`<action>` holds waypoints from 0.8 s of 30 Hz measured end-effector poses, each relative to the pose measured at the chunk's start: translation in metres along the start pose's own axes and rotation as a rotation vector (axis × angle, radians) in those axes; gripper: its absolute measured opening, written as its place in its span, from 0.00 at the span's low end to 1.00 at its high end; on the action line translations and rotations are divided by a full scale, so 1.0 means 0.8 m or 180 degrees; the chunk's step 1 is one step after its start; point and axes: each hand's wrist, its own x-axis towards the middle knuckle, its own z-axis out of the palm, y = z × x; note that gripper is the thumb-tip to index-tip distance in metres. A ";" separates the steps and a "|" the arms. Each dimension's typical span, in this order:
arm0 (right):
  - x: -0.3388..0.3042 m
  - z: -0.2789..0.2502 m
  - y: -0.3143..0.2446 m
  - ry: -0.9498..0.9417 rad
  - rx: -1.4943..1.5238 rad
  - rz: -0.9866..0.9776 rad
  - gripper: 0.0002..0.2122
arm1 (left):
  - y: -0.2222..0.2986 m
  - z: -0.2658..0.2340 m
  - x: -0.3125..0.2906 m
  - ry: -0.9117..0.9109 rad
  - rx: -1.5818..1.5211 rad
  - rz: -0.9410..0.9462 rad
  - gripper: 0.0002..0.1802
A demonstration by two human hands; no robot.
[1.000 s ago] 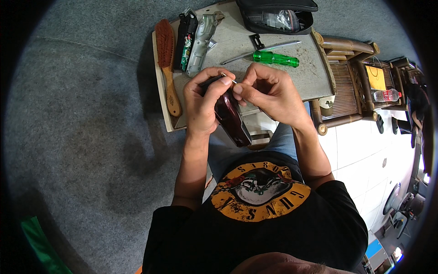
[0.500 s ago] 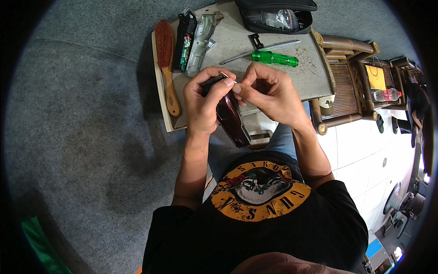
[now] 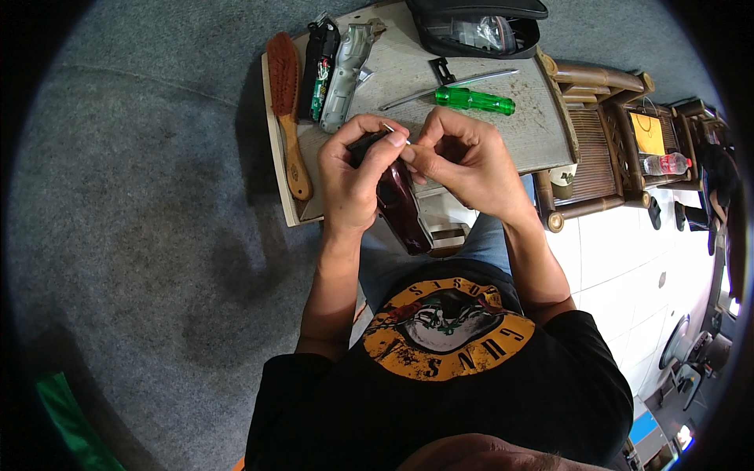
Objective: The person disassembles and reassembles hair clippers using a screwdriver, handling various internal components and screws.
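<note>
A glossy dark-red hair clipper is in my left hand, its body hanging down toward my lap over the table's near edge. My left fingers wrap round its upper end, the thumb pressed near the top beside a thin, pale metal edge. My right hand meets it there, thumb and forefinger pinched together at the clipper's upper end. What the right fingertips hold is too small and covered to make out. Beyond my hands lie a green screwdriver handle and a long metal shaft.
On the small pale table lie a wooden-handled brush, an opened black clipper with its circuit board bare, a silver clipper housing and a small black bracket. A black zip case stands behind; bamboo chairs are at right.
Both hands stay together at the clipper's upper end. My left hand and the clipper have shifted very slightly to the right. Nothing on the table has visibly been moved.
</note>
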 end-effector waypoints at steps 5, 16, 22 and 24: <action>-0.001 0.002 -0.003 0.0053 -0.0136 0.0030 0.11 | -0.002 -0.003 0.002 0.0204 -0.0133 -0.0160 0.11; 0.000 0.003 -0.002 0.0057 0.0068 0.0052 0.10 | -0.001 0.000 0.003 -0.0065 -0.0170 -0.0066 0.08; 0.002 0.004 -0.012 0.0048 -0.0153 0.0275 0.11 | 0.002 0.001 0.001 0.0076 -0.0112 -0.0143 0.08; 0.002 0.003 -0.013 0.0046 -0.0235 0.0318 0.11 | -0.003 -0.002 0.001 0.0122 -0.0029 -0.0073 0.10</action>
